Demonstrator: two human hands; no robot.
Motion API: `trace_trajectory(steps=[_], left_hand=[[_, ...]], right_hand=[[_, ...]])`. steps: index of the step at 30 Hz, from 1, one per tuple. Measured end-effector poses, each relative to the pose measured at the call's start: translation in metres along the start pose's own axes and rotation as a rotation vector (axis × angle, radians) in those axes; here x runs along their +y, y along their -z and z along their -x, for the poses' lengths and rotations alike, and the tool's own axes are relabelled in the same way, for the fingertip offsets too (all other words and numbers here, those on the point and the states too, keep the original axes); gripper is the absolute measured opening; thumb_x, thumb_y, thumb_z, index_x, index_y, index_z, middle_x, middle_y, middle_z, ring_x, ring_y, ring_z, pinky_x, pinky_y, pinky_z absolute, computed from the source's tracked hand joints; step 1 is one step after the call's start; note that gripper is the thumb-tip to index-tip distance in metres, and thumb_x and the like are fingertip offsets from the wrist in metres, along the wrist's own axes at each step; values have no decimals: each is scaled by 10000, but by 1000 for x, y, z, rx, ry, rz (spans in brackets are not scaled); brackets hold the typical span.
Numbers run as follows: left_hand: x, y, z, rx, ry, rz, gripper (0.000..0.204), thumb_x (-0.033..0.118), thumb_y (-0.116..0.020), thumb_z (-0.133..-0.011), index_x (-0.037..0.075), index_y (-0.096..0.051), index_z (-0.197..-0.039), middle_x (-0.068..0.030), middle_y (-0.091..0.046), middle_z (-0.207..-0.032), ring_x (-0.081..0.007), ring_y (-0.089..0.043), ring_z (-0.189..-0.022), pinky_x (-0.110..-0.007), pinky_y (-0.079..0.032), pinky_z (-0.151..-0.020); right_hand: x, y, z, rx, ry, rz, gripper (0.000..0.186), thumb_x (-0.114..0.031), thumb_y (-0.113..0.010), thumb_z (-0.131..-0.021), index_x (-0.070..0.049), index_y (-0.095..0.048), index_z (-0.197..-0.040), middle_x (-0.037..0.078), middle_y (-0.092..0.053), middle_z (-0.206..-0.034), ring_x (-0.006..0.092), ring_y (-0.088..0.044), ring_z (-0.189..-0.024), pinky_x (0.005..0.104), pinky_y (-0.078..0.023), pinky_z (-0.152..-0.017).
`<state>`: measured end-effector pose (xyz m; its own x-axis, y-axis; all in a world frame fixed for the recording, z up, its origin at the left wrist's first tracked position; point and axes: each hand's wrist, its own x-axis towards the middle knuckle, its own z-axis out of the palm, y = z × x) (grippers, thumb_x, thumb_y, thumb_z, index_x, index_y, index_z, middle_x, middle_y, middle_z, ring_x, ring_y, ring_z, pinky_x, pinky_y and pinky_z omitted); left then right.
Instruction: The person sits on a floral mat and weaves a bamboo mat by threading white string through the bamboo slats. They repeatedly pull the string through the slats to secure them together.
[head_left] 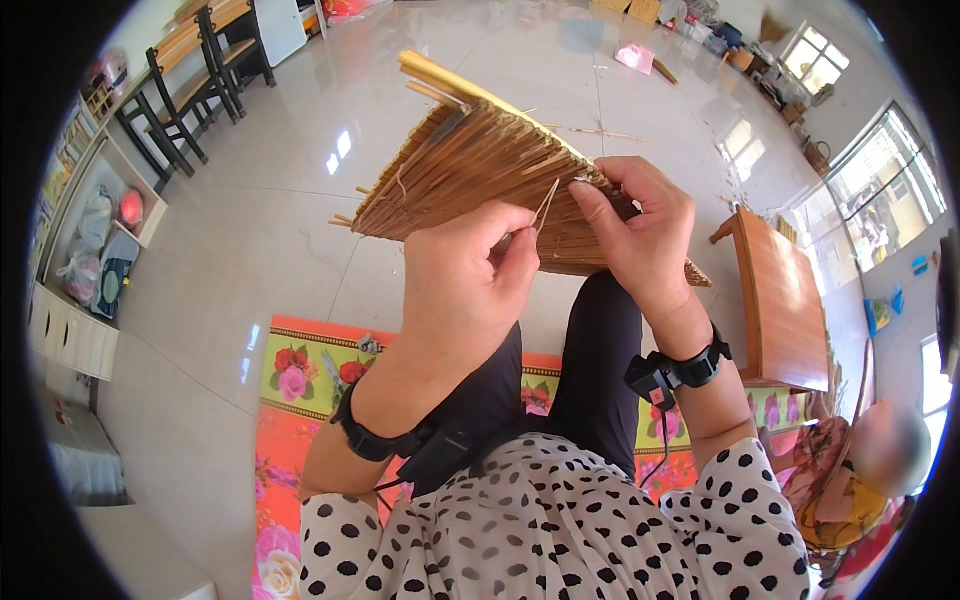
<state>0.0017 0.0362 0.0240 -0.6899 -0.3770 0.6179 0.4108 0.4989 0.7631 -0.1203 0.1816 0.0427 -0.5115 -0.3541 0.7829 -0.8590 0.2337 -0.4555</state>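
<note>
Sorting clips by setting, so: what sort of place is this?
Probably a room in a home, though a shared craft room is possible: wooden chairs at the upper left, a pale shelf unit holding bags, and a floral mat on the floor.

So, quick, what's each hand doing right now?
Left hand: closed, pinching a thin strand.
Right hand: closed, gripping the straw panel at its edge.

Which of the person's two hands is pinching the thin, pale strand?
The bare left hand pinches the thin, pale strand; the bare right hand instead holds the edge of the brown panel of straw-like stalks.
</note>
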Motion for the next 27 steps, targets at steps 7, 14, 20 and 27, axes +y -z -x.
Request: trace_trajectory(steps=[7, 14, 20, 27], left_hand=[[3, 22, 26, -132, 259, 138, 110, -15, -692, -925, -33, -722, -1029, -43, -699, -718, -55, -621, -597, -229, -464, -536], [-23, 43, 129, -236, 609, 532, 201, -99, -530, -935, -46, -680, -1057, -93, -657, -793, -140, -598, -607, -270, -485, -530], [-49, 49, 195, -282, 628, 445, 98, -74, -579, -941, -7, -606, -1007, -105, -641, -838, -189, -600, -663, -302, -506, -580], [-84, 55, 233, -419, 467, 194, 155, -62, -590, -939, -5, -619, -1080, -111, -656, -919, -193, -615, -697, -310, -511, -599]], right_hand=[[-9, -1, 28, -32, 196, 85, 272, -61, -878, -714, -16, -726, -935, 121, -708, -891, 300, -671, -763, 369, -557, -659], [-21, -3, 102, -110, 458, 112, 409, -75, -809, -552, -10, -714, -945, 104, -668, -939, 267, -657, -806, 363, -492, -639], [-17, -12, 147, -137, 462, 38, 339, -82, -788, -597, -9, -720, -920, 95, -679, -917, 244, -656, -792, 324, -466, -626], [-15, -12, 161, -228, 411, -12, 319, -94, -789, -633, -4, -725, -932, 90, -681, -926, 246, -657, -797, 332, -483, -646]])
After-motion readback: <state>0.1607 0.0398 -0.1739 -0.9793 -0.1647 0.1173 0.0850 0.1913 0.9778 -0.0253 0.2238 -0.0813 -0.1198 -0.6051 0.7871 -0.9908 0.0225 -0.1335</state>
